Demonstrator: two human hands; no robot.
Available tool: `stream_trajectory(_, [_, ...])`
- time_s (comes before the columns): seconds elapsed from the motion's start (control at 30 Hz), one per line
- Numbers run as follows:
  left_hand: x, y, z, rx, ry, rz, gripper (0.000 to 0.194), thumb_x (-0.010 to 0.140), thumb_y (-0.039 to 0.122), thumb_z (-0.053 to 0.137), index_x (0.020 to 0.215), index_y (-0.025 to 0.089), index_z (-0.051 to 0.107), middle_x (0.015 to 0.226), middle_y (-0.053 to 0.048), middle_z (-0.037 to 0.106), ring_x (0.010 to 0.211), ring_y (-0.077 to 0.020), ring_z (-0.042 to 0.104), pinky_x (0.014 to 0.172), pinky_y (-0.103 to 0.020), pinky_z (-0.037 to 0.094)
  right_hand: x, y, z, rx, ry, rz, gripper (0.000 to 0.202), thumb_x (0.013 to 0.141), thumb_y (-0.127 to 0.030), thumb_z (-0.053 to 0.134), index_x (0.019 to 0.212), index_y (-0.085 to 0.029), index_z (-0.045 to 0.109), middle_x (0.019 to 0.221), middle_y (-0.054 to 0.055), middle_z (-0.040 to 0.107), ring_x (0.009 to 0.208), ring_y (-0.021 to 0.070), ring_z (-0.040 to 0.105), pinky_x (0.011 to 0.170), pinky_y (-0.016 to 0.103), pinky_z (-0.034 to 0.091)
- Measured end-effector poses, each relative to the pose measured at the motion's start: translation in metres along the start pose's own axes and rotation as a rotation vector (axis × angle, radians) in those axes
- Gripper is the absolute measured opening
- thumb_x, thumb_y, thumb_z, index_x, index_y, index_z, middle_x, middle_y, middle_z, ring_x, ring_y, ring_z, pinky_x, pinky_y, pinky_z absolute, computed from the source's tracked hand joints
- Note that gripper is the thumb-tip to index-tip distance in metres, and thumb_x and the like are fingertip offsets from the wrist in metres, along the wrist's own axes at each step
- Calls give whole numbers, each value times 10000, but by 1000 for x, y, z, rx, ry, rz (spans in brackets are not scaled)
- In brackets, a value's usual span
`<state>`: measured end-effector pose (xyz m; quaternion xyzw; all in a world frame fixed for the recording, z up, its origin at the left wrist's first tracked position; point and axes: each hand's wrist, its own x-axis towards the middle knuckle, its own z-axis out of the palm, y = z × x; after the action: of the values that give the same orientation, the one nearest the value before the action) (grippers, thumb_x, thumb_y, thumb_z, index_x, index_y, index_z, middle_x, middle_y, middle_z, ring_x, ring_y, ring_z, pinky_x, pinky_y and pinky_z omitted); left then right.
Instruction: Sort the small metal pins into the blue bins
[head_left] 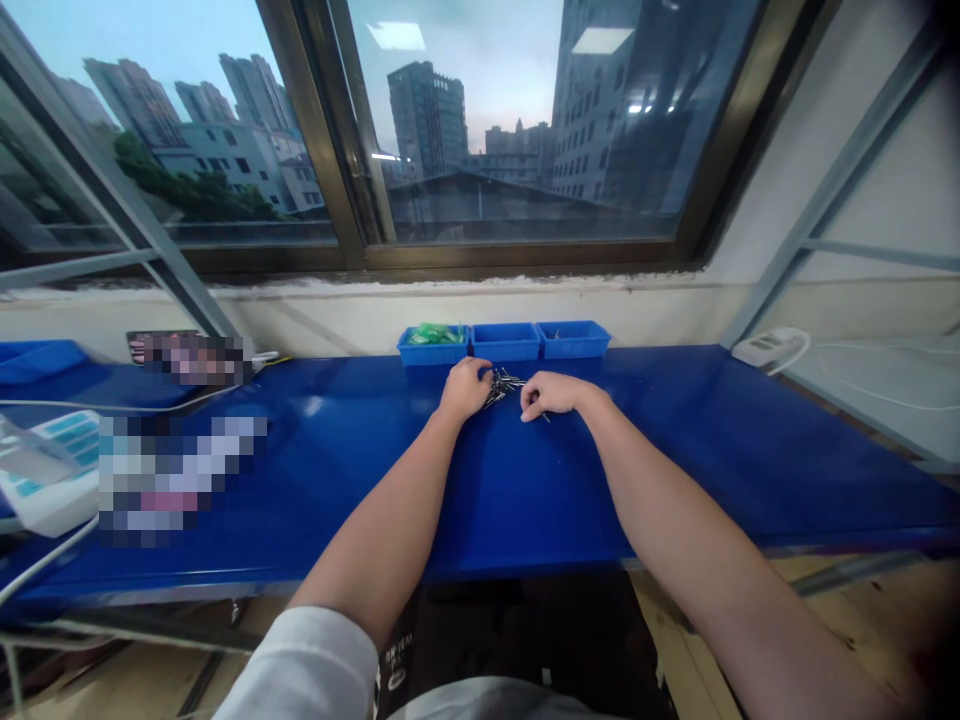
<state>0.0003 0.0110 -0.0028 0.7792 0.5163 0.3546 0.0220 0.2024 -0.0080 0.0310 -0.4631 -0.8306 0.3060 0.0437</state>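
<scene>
A small pile of thin, dark and silvery metal pieces that look like screws lies on the blue tabletop. At its left edge rests my left hand, fingers curled in against the pieces; what they hold, if anything, is hidden. My right hand is on the pile's right side, thumb and fingers pinched together. A thin metal piece pokes out below the right fingers, too small to name surely. Just behind the hands stand a blue bin with green bags, a middle blue bin and a right blue bin.
To the left are a phone-like screen, a white and teal device, a blurred patch and a white cable. Another blue tray sits farther left. A white power strip lies at the right by a metal frame. Windows rise behind.
</scene>
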Motion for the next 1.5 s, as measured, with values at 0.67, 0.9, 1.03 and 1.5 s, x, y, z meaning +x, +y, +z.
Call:
stream_trajectory(0.67, [-2, 8, -3, -5, -68, 84, 249, 847, 239, 500, 1013, 169, 673, 1048, -66, 657, 1002, -198, 595, 945, -304, 444, -19, -28, -5, -203, -106, 542, 93, 588, -137, 650, 665, -110, 605, 551, 89, 604, 475, 212, 590, 493, 331, 473])
stream_trajectory(0.9, [-2, 6, -3, -7, -53, 83, 250, 843, 249, 509, 1013, 167, 674, 1040, -70, 660, 989, -203, 601, 920, -303, 457, -19, -1, -17, 18, 153, 520, 83, 646, -83, 585, 719, -98, 621, 572, 85, 628, 463, 166, 589, 490, 274, 489])
stream_trajectory(1.03, [-2, 7, -5, -4, -58, 62, 251, 842, 249, 510, 1016, 172, 674, 1031, -69, 661, 977, -202, 608, 913, -303, 462, -21, 12, -23, 82, 303, 619, 53, 653, -97, 599, 697, -85, 625, 548, 94, 622, 450, 158, 578, 474, 256, 477])
stream_trajectory(1.5, [-2, 6, -4, 2, -83, 82, 250, 846, 253, 502, 1014, 180, 673, 1043, -63, 660, 990, -197, 601, 933, -302, 450, -11, -3, -6, -37, 36, 467, 95, 592, -99, 664, 676, -119, 625, 510, 47, 610, 483, 167, 590, 498, 265, 472])
